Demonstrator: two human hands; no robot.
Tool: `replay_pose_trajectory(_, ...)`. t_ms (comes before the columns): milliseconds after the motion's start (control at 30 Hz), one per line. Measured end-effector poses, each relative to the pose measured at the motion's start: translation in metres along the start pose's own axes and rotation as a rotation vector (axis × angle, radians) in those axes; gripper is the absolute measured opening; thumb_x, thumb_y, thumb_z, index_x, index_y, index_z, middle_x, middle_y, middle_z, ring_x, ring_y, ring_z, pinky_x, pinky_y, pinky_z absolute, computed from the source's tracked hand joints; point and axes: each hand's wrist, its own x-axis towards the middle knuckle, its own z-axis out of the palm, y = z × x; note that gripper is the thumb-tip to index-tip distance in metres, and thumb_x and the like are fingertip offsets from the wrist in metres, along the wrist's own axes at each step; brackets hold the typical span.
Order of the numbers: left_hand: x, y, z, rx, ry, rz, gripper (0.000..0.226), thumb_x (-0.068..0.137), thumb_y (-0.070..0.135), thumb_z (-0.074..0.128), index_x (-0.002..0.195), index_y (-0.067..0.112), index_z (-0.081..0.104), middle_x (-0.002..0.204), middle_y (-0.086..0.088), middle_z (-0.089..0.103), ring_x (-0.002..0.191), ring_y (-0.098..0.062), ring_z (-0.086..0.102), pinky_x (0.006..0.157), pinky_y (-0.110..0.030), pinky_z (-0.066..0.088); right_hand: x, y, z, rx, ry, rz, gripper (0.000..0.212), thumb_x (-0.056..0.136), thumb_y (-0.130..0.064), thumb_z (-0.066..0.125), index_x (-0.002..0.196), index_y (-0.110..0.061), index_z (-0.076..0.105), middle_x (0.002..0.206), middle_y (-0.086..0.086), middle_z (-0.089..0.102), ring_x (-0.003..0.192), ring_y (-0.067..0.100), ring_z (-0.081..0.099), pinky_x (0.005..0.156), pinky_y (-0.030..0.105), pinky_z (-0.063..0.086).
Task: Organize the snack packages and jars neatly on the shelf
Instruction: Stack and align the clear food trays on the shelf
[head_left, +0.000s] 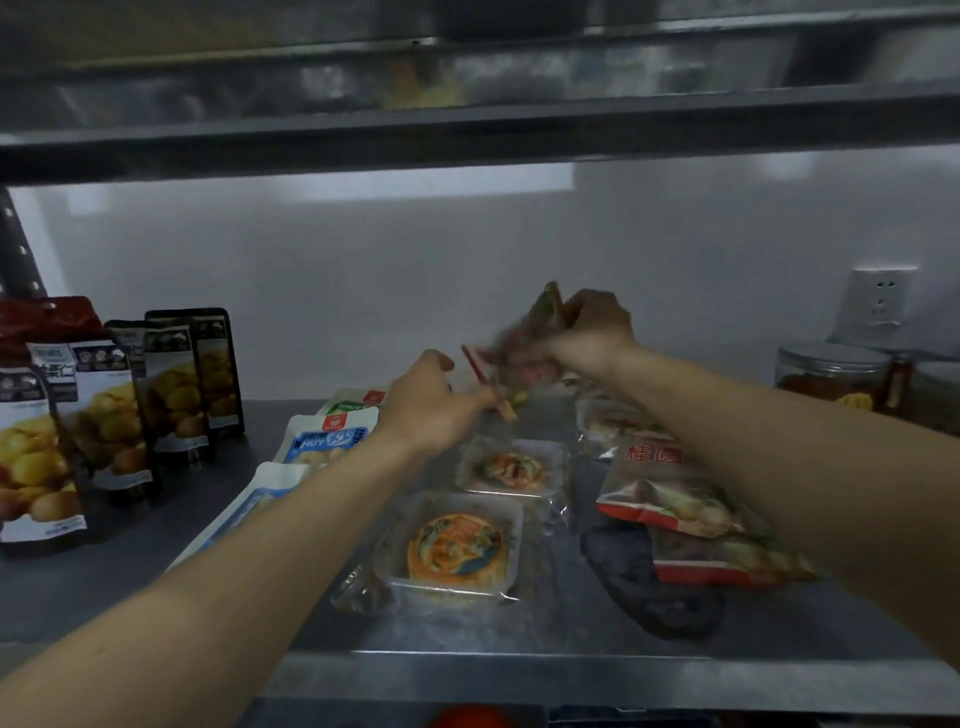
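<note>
Red-edged clear plastic, motion-blurred: a snack packet (519, 358) is held above the back middle of the metal shelf (104, 587), the right hand (597, 325) pinching its top corner with curled fingers and the left hand (428, 402) pinching its lower edge. Beneath it lie two clear pastry trays (457, 551), with white-and-blue packets (327, 441) to the left and red-trimmed bags (660, 493) to the right. Farther out, dark chestnut pouches (109, 410) stand upright at far left, and lidded jars (831, 371) sit at far right.
</note>
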Motion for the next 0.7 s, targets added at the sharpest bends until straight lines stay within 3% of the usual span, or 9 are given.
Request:
replay_pose_trajectory(100,0.004,0.018,0.008,-0.401,-0.050,-0.099,0.061,0.078,0.047,0.072,0.122,0.015,0.046,0.114,-0.005,0.062,0.099,-0.023,0.062,0.078,-0.033,0.052,-0.003,-0.003,-0.004,0.310,0.037,0.093,0.072,0.037,-0.045,0.096,0.095,-0.011,0.069,0.080,-0.001,0.075,0.078,0.014,0.072,0.082,0.032,0.058)
replay_pose_trajectory(200,0.007,0.031,0.015,-0.762,-0.039,-0.098,0.033,0.086,0.014,0.070,0.114,0.009,0.053,0.096,-0.011,0.068,0.067,-0.017,0.068,0.050,-0.024,0.054,-0.015,-0.001,-0.018,0.339,-0.029,0.134,0.063,0.045,-0.036,0.096,0.096,-0.010,0.070,0.077,0.001,0.076,0.077,0.019,0.074,0.080,0.038,0.060)
replay_pose_trajectory(333,0.014,0.038,0.019,-0.733,-0.094,-0.023,0.033,0.078,0.001,0.074,0.106,0.012,0.060,0.082,-0.005,0.069,0.053,-0.011,0.066,0.046,-0.022,0.052,-0.025,0.006,-0.057,0.094,-0.129,0.133,0.061,0.057,-0.030,0.092,0.109,-0.022,0.062,0.091,-0.001,0.071,0.082,0.015,0.068,0.069,0.028,0.055)
replay_pose_trajectory(467,0.022,0.054,0.032,-0.745,-0.166,0.001,0.038,0.072,0.002,0.079,0.105,0.009,0.063,0.090,-0.009,0.069,0.069,-0.018,0.065,0.071,-0.036,0.057,-0.028,0.014,-0.081,0.053,-0.239,0.100,0.046,0.067,-0.025,0.087,0.108,-0.014,0.069,0.090,0.001,0.075,0.083,0.016,0.073,0.073,0.026,0.057)
replay_pose_trajectory(600,0.029,0.062,0.051,-0.767,-0.229,-0.016,0.039,0.080,0.011,0.075,0.113,0.007,0.056,0.103,-0.016,0.067,0.079,-0.024,0.068,0.060,-0.024,0.058,-0.022,0.028,-0.097,0.088,-0.037,0.148,0.040,0.071,-0.018,0.085,0.105,-0.005,0.067,0.087,0.009,0.073,0.068,0.019,0.072,0.058,0.027,0.057)
replay_pose_trajectory(700,0.038,0.051,0.067,-0.569,-0.248,-0.067,0.052,0.078,0.019,0.078,0.123,0.008,0.053,0.109,-0.016,0.066,0.086,-0.024,0.067,0.071,-0.027,0.057,-0.011,0.047,-0.107,-0.056,0.071,0.233,0.036,0.074,-0.024,0.084,0.096,-0.002,0.066,0.086,0.011,0.070,0.073,0.025,0.069,0.063,0.033,0.056)
